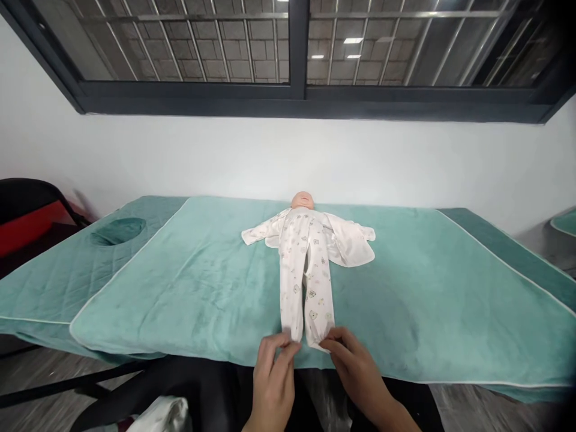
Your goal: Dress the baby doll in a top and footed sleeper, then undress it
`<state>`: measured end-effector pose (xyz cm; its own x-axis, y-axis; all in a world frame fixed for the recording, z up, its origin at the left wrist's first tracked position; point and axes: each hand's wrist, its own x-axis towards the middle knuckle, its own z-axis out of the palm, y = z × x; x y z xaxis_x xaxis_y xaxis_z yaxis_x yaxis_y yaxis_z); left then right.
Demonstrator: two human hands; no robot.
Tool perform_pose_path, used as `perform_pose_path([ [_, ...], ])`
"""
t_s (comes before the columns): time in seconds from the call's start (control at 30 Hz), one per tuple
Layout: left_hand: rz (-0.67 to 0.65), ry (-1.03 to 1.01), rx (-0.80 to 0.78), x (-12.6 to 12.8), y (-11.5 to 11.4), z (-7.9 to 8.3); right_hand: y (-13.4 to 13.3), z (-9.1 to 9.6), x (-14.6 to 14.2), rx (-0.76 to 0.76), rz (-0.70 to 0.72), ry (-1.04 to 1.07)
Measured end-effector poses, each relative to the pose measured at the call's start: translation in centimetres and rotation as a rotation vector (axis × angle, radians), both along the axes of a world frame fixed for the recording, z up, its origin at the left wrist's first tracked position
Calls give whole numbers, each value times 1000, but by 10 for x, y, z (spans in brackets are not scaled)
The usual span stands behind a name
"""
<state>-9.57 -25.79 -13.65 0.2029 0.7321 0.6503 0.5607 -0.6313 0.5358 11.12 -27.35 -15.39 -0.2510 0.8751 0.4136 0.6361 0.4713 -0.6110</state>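
A baby doll point(302, 200) lies on its back on a teal blanket point(189, 282), head toward the wall. It wears a white printed sleepsuit point(306, 258) with the top flaps spread open. My left hand point(272, 378) pinches the cuff of the left trouser leg at the blanket's near edge. My right hand point(355, 369) pinches the cuff of the right trouser leg. Both hands have fingers closed on the fabric.
The blanket covers a teal padded table point(54, 282) with a round face hole point(117, 231) at the left. A dark chair with a red seat point(27, 222) stands at the far left. White cloth point(162, 415) lies below the table's near edge. A white wall and dark window frame stand behind.
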Motion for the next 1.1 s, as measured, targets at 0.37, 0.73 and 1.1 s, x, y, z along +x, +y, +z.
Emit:
perform_pose_path([
  [0.37, 176, 192, -197, 0, -2, -23, -11, 6, 12, 131, -50, 125],
  [0.73, 165, 7, -190, -8, 36, 1, 10, 23, 45, -62, 56, 62],
  [1.1, 198, -326, -614, 28, 254, 31, 269, 41, 40, -315, -414, 656],
])
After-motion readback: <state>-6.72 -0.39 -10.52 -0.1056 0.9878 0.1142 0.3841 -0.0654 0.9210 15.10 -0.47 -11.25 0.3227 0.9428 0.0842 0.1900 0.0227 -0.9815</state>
